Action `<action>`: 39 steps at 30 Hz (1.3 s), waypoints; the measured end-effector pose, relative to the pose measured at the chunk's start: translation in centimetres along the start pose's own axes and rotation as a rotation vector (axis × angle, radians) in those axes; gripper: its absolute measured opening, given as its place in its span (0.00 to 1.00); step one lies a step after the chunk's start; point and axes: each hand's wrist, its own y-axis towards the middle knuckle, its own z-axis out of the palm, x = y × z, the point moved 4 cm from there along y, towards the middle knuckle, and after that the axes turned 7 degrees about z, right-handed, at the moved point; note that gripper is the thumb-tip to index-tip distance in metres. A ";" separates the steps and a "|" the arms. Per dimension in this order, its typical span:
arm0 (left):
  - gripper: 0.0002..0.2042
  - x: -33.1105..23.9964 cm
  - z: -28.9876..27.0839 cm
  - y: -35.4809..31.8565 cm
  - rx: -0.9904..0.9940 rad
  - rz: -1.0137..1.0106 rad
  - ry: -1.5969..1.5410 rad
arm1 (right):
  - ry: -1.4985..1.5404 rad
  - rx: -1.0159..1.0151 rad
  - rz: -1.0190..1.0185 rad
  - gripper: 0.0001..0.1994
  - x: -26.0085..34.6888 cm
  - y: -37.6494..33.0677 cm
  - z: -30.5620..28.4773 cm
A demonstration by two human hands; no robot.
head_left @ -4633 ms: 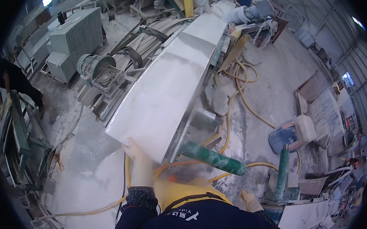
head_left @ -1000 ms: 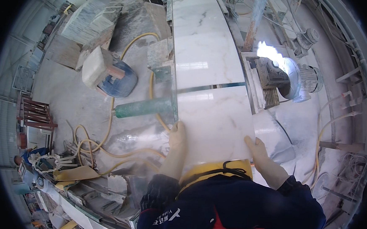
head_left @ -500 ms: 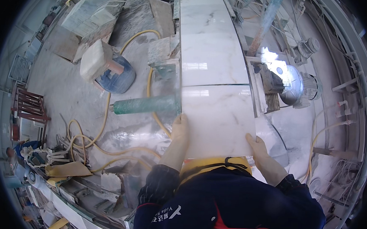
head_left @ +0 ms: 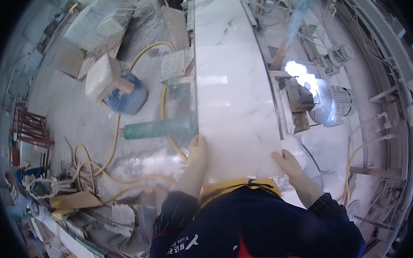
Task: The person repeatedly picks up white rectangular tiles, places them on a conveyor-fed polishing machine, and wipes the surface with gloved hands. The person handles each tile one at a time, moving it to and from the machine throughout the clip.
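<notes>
- A long white marble slab (head_left: 233,78) with faint grey veins runs away from the person, from just in front of the yellow apron (head_left: 233,186) up toward the top of the view, lying flat on the tabletop (head_left: 271,93) of a stone-cutting machine.
- The left hand (head_left: 198,146), in a pale glove, grips the slab at its near left corner, fingers curled against the left edge.
- The right hand (head_left: 287,163), also gloved, clasps the near right corner of the slab, thumb on the top face and fingers wrapped around the edge.
- Both hands sit well apart, one at each near corner, with the near end of the slab between them and touching the apron.
- Just beside the left hand, a green cylindrical roller (head_left: 159,127) lies crosswise, its right end reaching the slab's left edge.
- A yellow hose (head_left: 163,102) loops across the dusty floor (head_left: 74,121) to the left, passing under the roller.
- Farther left stands a blue drum (head_left: 128,98) with a pale stone block (head_left: 102,76) resting against it.
- To the right of the slab sits a circular saw housing (head_left: 321,105) with a grey motor (head_left: 343,100) beside it, brightly lit.
- The person wears dark blue sleeves (head_left: 177,212).
</notes>
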 end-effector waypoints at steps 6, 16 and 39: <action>0.24 2.8 -1.3 1.4 0.125 0.058 -0.123 | -0.519 -0.225 -0.720 0.32 10.0 3.3 -0.2; 0.26 6.9 -2.7 -4.1 0.065 -0.203 -0.136 | -0.940 -0.075 -0.991 0.36 16.8 9.2 12.4; 0.26 1.5 -0.9 -5.3 0.188 -0.196 -0.429 | -0.925 -0.216 -1.038 0.37 19.3 10.7 12.1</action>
